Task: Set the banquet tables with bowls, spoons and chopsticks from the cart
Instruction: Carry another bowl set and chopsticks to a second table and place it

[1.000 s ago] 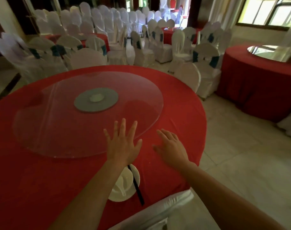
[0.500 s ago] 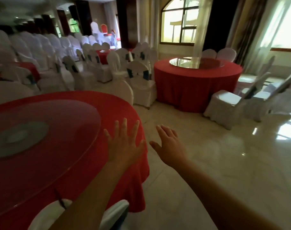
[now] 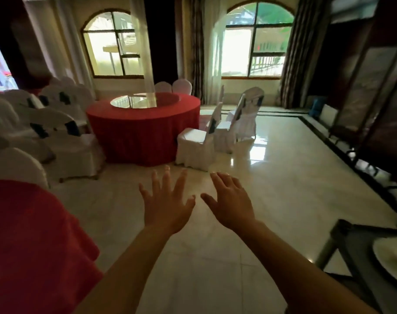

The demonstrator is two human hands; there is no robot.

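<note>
My left hand and my right hand are stretched out side by side over the pale floor, fingers spread and straight, holding nothing. The red-clothed banquet table shows only its edge at the lower left. A dark cart enters at the lower right corner, with white crockery on its top. No spoons or chopsticks are visible.
A second round table with a red cloth and a glass turntable stands ahead. White-covered chairs flank it, with more chairs crowded at the left. Glossy tiled floor stretches to the right toward dark folding screens.
My view has swung to the right, away from the table with the bowl and chopsticks. The near table slid off to the left and the cart came into view. Both hands stay open.
</note>
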